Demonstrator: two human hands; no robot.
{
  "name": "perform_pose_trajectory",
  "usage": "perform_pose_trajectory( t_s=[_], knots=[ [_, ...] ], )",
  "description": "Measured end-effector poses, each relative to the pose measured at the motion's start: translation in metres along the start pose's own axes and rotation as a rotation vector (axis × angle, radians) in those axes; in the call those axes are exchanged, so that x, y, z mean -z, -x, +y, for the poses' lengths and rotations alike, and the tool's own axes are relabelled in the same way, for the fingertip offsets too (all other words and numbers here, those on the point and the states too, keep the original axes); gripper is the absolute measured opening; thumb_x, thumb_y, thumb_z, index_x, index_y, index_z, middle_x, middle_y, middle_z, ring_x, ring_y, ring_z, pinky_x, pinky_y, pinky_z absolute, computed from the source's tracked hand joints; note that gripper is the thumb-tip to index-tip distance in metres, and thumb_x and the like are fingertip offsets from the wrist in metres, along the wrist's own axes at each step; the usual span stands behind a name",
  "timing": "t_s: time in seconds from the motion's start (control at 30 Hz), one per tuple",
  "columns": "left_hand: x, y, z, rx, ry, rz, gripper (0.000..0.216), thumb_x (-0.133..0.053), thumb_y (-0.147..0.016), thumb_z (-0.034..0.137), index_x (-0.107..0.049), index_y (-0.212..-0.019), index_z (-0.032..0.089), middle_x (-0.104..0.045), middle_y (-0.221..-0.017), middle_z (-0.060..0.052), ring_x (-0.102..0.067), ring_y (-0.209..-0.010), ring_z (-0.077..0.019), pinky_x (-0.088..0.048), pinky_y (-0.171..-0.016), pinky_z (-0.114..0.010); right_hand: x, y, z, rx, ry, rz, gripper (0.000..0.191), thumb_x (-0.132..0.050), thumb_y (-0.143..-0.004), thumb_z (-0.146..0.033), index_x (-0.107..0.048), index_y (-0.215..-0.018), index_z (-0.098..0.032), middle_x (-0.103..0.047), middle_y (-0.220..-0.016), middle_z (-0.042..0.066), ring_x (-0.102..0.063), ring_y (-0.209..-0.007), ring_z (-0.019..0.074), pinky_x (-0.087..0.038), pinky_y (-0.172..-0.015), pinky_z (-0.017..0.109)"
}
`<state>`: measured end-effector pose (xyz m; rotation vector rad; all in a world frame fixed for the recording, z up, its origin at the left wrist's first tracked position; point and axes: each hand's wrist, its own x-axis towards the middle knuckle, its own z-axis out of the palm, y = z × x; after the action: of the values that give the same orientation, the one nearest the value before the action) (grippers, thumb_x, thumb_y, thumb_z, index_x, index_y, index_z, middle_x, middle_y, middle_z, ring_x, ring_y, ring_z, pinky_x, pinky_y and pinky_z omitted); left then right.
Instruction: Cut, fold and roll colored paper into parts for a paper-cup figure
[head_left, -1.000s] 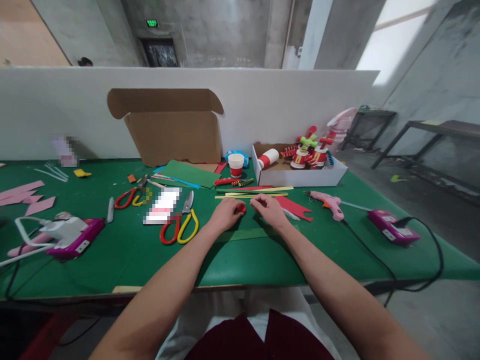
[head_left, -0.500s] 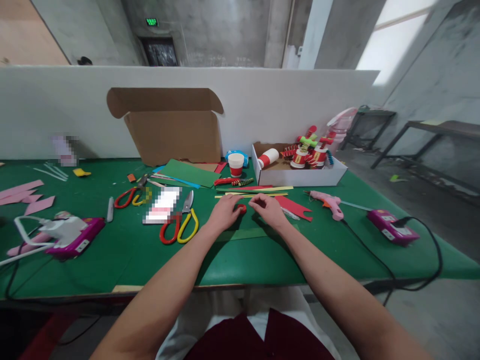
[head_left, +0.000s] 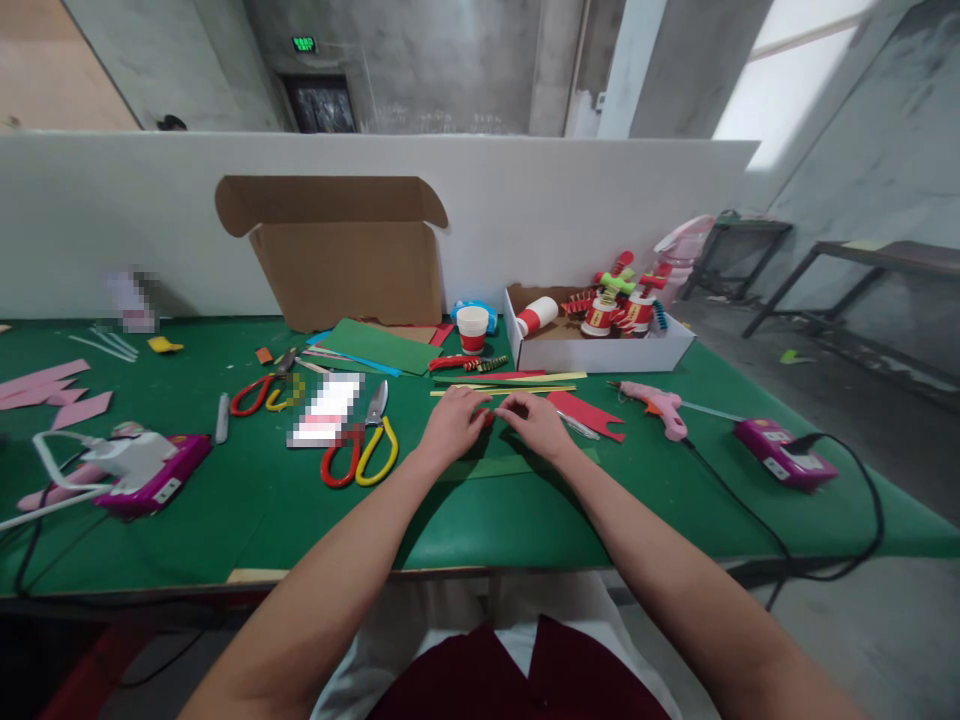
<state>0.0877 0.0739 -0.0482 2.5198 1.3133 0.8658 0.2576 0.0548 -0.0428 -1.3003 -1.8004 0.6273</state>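
Note:
My left hand [head_left: 454, 425] is closed, with its fingertips on a small red piece [head_left: 489, 418] that looks like rolled or folded paper; the fingers hide most of it. My right hand [head_left: 536, 425] is pinched just to the right of it, and what lies between its fingertips, if anything, is too small to see. Under both hands lies a green paper strip [head_left: 517, 465]. Beyond the fingertips are thin yellow paper strips [head_left: 517, 389]. A red paper piece [head_left: 589, 412] with a notched end rests beside my right hand.
Scissors [head_left: 367, 445] lie left of my hands, with a second pair [head_left: 259, 392] farther left. A pink glue gun [head_left: 652, 402] and its cord are on the right. At the back stand a paper cup [head_left: 472, 330] and a white box [head_left: 607, 353] holding decorated cups.
My right hand has shifted slightly left, bringing its fingertips closer to the red piece. Less of that piece shows now. My left hand has barely moved.

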Motion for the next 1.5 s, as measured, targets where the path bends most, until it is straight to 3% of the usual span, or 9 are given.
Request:
perform_pose_trajectory(
  t_s=[0.3,0.6,0.77,0.97,1.3,1.5],
  knots=[
    [0.001,0.000,0.002,-0.004,-0.007,0.024,0.022,-0.055,-0.084,0.020,-0.069,-0.100,0.021,-0.069,-0.099,-0.007,-0.056,-0.099,-0.0222,-0.044,-0.090,-0.037,0.000,0.000,0.000,0.011,0.005,-0.015,0.011,-0.061,-0.077,-0.026,-0.066,-0.070,-0.019,-0.067,-0.071,0.001,-0.056,-0.067,0.0150,-0.042,-0.067,0.026],
    [0.000,0.000,-0.001,-0.003,0.000,0.024,0.024,-0.053,-0.083,0.017,-0.069,-0.101,0.022,-0.069,-0.100,-0.007,-0.057,-0.100,-0.0219,-0.043,-0.092,-0.038,0.000,0.001,0.001,0.009,0.024,-0.033,0.027,-0.058,-0.082,-0.037,-0.063,-0.063,-0.019,-0.057,-0.057,-0.002,-0.048,-0.057,0.0124,-0.036,-0.057,0.024],
    [-0.001,0.000,-0.002,0.004,-0.001,0.023,0.022,-0.055,-0.083,0.018,-0.070,-0.099,0.022,-0.070,-0.099,-0.006,-0.057,-0.099,-0.0219,-0.044,-0.091,-0.037,0.000,0.001,0.002,0.025,0.051,-0.034,0.039,-0.058,-0.081,-0.043,-0.052,-0.051,-0.019,-0.052,-0.052,-0.002,-0.046,-0.055,0.0120,-0.035,-0.058,0.025],
    [0.000,0.000,-0.001,0.005,0.002,0.021,0.021,-0.055,-0.083,0.017,-0.070,-0.098,0.021,-0.070,-0.099,-0.006,-0.058,-0.099,-0.0220,-0.044,-0.090,-0.036,-0.001,0.000,0.003,0.054,0.019,-0.057,0.019,-0.058,-0.080,-0.031,-0.060,-0.067,-0.019,-0.060,-0.065,-0.001,-0.050,-0.062,0.0135,-0.037,-0.061,0.024],
    [0.004,-0.002,-0.001,0.008,-0.052,0.002,0.021,-0.054,-0.084,0.017,-0.070,-0.098,0.017,-0.070,-0.100,-0.008,-0.058,-0.095,-0.0216,-0.043,-0.086,-0.034,0.000,-0.001,0.006,-0.014,0.059,-0.048,0.020,-0.049,-0.084,-0.022,-0.060,-0.067,-0.019,-0.064,-0.068,0.001,-0.055,-0.065,0.0146,-0.038,-0.063,0.024],
    [0.009,-0.001,0.006,-0.119,-0.126,-0.134,0.013,-0.060,-0.080,0.024,-0.073,-0.081,0.019,-0.067,-0.077,-0.005,-0.056,-0.081,-0.0200,-0.041,-0.076,-0.031,0.002,-0.002,0.006,-0.018,0.076,-0.017,0.023,-0.047,-0.086,-0.023,-0.058,-0.067,-0.019,-0.062,-0.067,0.000,-0.052,-0.064,0.0140,-0.037,-0.062,0.024]
  ],
)
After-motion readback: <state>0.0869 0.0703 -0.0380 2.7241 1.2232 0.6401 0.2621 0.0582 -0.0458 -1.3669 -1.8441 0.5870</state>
